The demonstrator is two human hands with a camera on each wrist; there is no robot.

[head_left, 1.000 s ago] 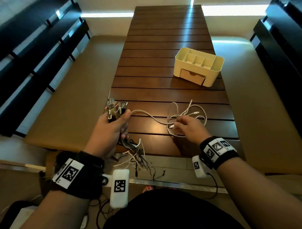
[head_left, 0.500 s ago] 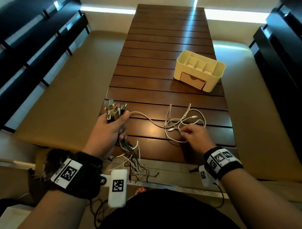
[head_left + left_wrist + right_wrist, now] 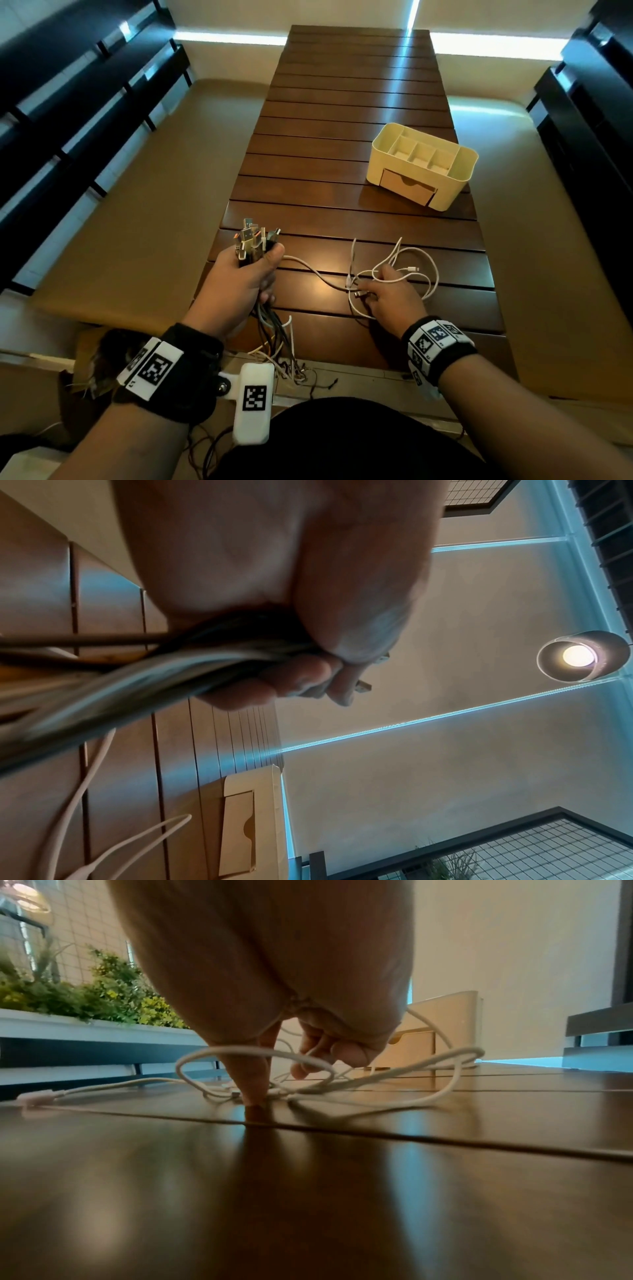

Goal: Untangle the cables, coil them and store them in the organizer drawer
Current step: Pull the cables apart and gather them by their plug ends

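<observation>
The right hand has slid from the near edge of the white cable into its tangle on the desk, fingers spread among loops now pulled wider than a second ago.

Bare surface open left of and beyond organizer. Loose white cable loops sprawled across near slats, between right grip and organizer.

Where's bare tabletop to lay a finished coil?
Free: slats between the left hand and the organizer, and the far table beyond it. Crowded: near right, where the white cable sprawls around the right hand.
</observation>
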